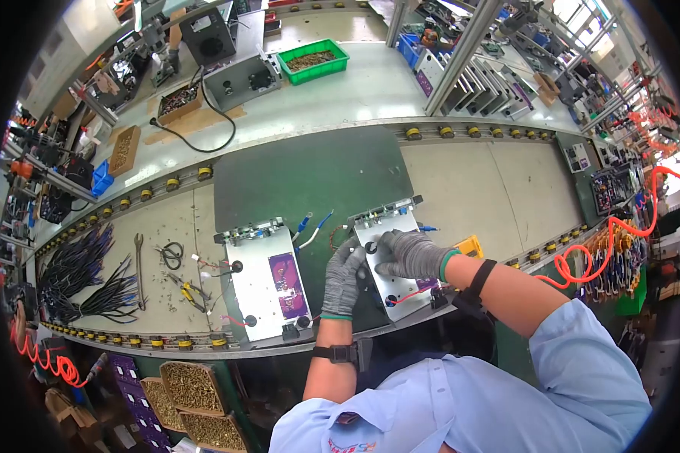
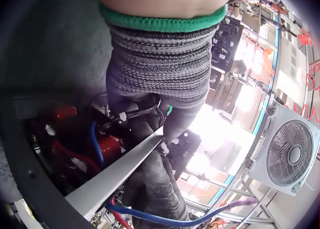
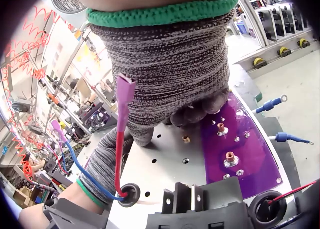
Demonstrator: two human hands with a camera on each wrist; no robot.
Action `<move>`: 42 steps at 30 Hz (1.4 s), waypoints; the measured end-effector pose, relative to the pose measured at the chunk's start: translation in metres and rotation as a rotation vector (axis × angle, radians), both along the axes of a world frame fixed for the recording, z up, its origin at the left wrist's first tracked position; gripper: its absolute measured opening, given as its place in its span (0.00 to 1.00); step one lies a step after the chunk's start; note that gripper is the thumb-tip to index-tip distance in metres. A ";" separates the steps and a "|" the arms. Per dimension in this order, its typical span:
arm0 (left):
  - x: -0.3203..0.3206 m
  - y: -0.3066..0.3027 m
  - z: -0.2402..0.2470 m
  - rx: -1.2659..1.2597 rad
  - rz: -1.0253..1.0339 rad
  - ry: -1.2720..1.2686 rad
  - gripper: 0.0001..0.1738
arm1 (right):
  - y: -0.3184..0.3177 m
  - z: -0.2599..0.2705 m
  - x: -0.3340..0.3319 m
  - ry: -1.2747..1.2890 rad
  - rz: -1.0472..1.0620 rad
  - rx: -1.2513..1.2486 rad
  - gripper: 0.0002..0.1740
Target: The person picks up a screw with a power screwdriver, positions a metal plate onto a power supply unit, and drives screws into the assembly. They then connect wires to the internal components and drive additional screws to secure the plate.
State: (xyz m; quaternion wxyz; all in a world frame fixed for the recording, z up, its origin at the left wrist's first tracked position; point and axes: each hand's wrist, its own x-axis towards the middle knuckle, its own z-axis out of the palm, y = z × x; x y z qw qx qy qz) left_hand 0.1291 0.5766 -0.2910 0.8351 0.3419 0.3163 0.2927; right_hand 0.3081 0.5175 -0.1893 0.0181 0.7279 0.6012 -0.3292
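Observation:
A white metal chassis panel [image 1: 385, 285] with a purple circuit board [image 3: 240, 144] lies before the person. The gloved left hand [image 1: 344, 279] grips its left edge; in the left wrist view its fingers wrap around the panel's edge strip [image 2: 120, 171], beside dark wires [image 2: 137, 111]. The gloved right hand [image 1: 415, 255] rests over the panel's top, fingers bent and fingertips near a black grommet [image 1: 371, 248]. What these fingers hold is hidden. A red wire [image 3: 120, 159] and a blue wire [image 3: 87, 174] rise through another grommet [image 3: 130, 194].
A second panel [image 1: 253, 291] with a purple board lies left. Beyond are pliers [image 1: 187, 291], a wrench [image 1: 139, 268], scissors [image 1: 171, 255] and black cable bundles [image 1: 91, 283]. A green bin [image 1: 313, 60] of small parts stands at the back. Yellow-black rollers [image 1: 446, 132] line the conveyor edge.

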 end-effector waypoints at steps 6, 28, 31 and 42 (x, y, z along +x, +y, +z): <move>0.000 0.003 -0.012 0.047 0.489 0.306 0.15 | 0.036 0.015 -0.012 -0.042 -0.058 -0.170 0.34; 0.005 0.011 -0.012 -0.218 -0.073 0.246 0.10 | -0.028 -0.013 -0.012 0.143 0.087 0.152 0.18; -0.001 0.017 -0.024 -0.269 -0.188 -0.008 0.13 | -0.031 -0.018 -0.016 0.154 0.058 0.140 0.17; 0.011 0.022 0.005 -0.113 -0.140 0.183 0.27 | -0.038 -0.028 -0.013 0.401 0.024 0.265 0.17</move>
